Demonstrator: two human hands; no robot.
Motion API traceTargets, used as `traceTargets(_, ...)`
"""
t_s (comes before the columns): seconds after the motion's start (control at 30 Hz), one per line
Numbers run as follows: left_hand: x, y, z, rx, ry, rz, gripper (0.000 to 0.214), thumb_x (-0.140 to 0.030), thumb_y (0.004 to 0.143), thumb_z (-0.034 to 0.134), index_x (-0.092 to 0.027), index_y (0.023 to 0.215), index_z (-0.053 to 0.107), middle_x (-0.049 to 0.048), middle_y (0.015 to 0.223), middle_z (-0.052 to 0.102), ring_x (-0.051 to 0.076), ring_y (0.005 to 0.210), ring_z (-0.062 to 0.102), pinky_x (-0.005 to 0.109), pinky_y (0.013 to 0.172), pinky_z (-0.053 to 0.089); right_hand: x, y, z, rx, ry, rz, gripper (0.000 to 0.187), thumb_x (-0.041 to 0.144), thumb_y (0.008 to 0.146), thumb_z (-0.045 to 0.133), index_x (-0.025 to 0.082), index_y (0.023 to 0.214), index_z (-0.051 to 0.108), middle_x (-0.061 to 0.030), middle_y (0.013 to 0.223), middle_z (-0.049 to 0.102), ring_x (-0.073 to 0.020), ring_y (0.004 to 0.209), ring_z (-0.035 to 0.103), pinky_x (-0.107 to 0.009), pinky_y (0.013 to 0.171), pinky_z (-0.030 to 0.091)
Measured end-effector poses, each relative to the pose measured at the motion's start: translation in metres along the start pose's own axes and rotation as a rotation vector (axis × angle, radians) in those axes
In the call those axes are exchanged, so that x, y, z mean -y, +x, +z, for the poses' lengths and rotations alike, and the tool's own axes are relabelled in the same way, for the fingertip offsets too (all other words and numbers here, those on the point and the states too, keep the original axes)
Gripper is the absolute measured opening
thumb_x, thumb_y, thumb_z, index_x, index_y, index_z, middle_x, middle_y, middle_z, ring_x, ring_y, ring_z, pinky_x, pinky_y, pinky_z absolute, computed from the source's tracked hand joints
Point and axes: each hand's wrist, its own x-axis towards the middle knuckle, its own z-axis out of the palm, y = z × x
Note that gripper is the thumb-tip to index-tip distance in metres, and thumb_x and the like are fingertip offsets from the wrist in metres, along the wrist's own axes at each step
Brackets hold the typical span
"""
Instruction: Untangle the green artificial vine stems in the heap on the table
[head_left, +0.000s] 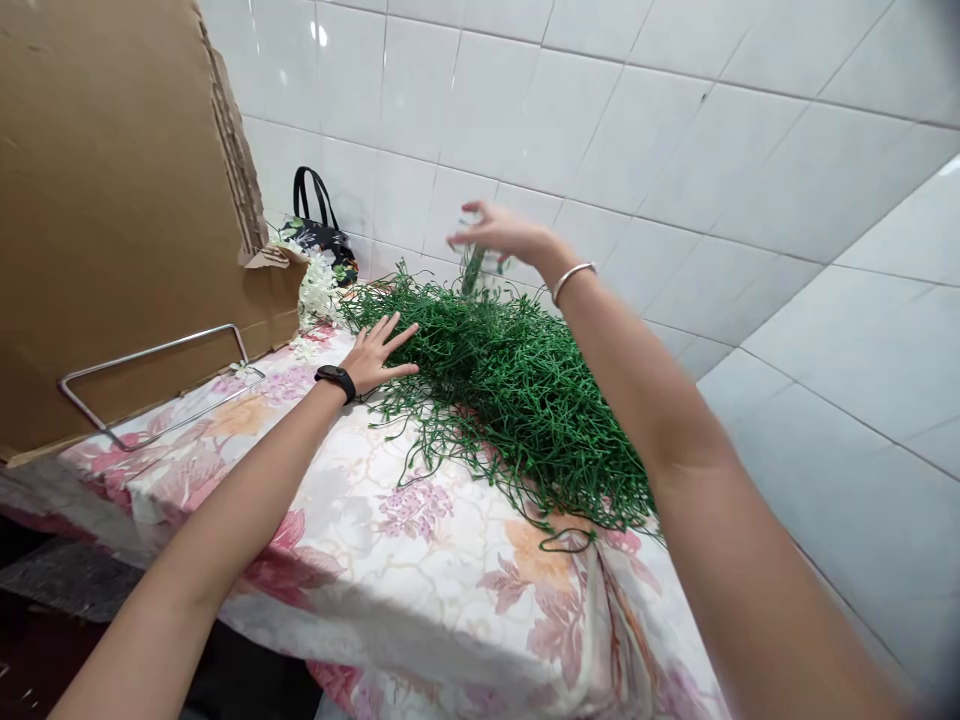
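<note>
A wide heap of thin green artificial stems [540, 380] lies tangled on the flower-patterned tablecloth [345, 560]. At the heap's left edge, my left hand [371, 358] rests with its fingers spread, touching the stems and gripping nothing. Above the back of the heap, my right hand [499, 232] is raised with its fingers apart and somewhat blurred. Blurred green strands [472, 272] stand upright just under its fingers; whether they touch the hand is unclear. One looped stem [568, 541] lies at the near edge of the heap.
A large cardboard box [127, 200] stands at the left, with a bent metal wire frame [161, 345] against it. White artificial flowers [319, 290] and a black floral handbag [322, 238] sit behind. White wall tiles [600, 130] close off the back and right.
</note>
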Motion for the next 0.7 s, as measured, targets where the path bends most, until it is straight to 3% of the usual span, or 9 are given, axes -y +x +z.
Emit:
traceTargets(0.1,0.000,0.000,0.003,0.036,-0.009,-0.046,0.079,-0.065,0.070,0.042,-0.032,0.135,0.010,0.0076,0.144,0.003,0.033,0.130,0.008,0.057,0.098,0.016,-0.019,0.000,0.035,0.334,-0.269,0.119,0.121,0.055,0.045,0.071,0.022,0.136,-0.001,-0.0130,0.142,0.014,-0.0324,0.126,0.026,-0.042,0.096,0.036)
traceTargets(0.17,0.002,0.000,0.004,0.039,-0.016,-0.095,0.085,-0.066,0.067,0.044,-0.031,0.135,0.007,0.0091,0.144,0.002,0.035,0.130,0.008,0.058,0.097,0.018,-0.030,0.002,0.059,0.445,-0.342,0.181,0.130,0.058,0.039,0.071,0.023,0.135,-0.008,-0.0120,0.142,0.015,-0.0315,0.127,0.023,-0.042,0.099,0.032)
traceTargets(0.23,0.003,0.000,0.004,0.030,-0.018,-0.132,0.088,-0.068,0.065,0.045,-0.031,0.135,0.005,0.0093,0.144,0.002,0.035,0.130,0.009,0.059,0.096,0.018,-0.037,0.006,0.080,0.473,-0.385,0.176,0.131,0.057,0.036,0.072,0.023,0.136,-0.006,-0.0118,0.140,0.021,-0.0301,0.125,0.028,-0.040,0.098,0.034)
traceTargets(0.33,0.007,-0.001,0.002,-0.017,-0.020,-0.166,0.089,-0.068,0.066,0.044,-0.030,0.136,0.004,0.0097,0.144,0.006,0.035,0.129,0.012,0.060,0.096,0.015,-0.042,0.013,0.102,0.427,-0.432,0.124,0.118,0.052,0.041,0.073,0.026,0.136,0.008,-0.0100,0.134,0.035,-0.0293,0.119,0.039,-0.039,0.092,0.038)
traceTargets(0.47,0.014,-0.001,0.000,-0.126,-0.067,-0.224,0.083,-0.065,0.070,0.042,-0.029,0.136,0.007,0.0104,0.142,0.015,0.033,0.129,0.016,0.059,0.097,0.016,-0.043,0.021,0.113,0.289,-0.475,0.058,0.079,0.045,0.055,0.069,0.027,0.126,0.038,-0.0085,0.126,0.046,-0.0296,0.115,0.042,-0.040,0.093,0.036)
traceTargets(0.7,0.029,0.001,0.002,-0.272,-0.246,-0.175,0.074,-0.059,0.075,0.040,-0.028,0.136,0.011,0.0057,0.141,0.021,0.024,0.130,0.017,0.044,0.102,0.022,-0.042,0.035,0.081,0.117,-0.539,0.044,0.056,0.035,0.060,0.068,0.022,0.112,0.055,-0.0099,0.115,0.054,-0.0302,0.105,0.050,-0.041,0.085,0.043)
